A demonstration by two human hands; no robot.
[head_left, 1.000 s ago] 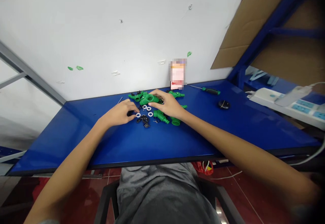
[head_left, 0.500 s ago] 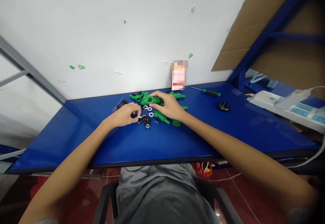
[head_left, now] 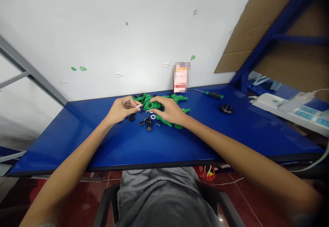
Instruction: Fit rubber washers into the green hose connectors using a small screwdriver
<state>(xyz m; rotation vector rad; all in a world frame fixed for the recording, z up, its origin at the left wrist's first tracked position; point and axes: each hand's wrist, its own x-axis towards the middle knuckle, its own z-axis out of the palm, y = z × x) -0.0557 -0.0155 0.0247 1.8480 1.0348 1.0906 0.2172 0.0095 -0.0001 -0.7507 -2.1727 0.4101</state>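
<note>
Pinching a small white piece [head_left: 139, 106], the left hand [head_left: 122, 109] has moved up from the washers [head_left: 153, 117]; the right hand [head_left: 168, 110] curls over a green pipe fitting [head_left: 150, 105], with wide bare room on the blue table [head_left: 154, 148] toward its near edge.

A white wall [head_left: 102, 42] flecked with green marks fills 12 o'clock and meets a glossy blue workbench [head_left: 77, 144]. A blue metal shelf frame [head_left: 280, 18] with brown cardboard [head_left: 246, 38] stands at 2 o'clock, a grey metal strut [head_left: 23, 76] at 9 o'clock. Dark red floor tiles [head_left: 87, 192] and a black chair [head_left: 105, 203] lie toward 6 o'clock.
</note>
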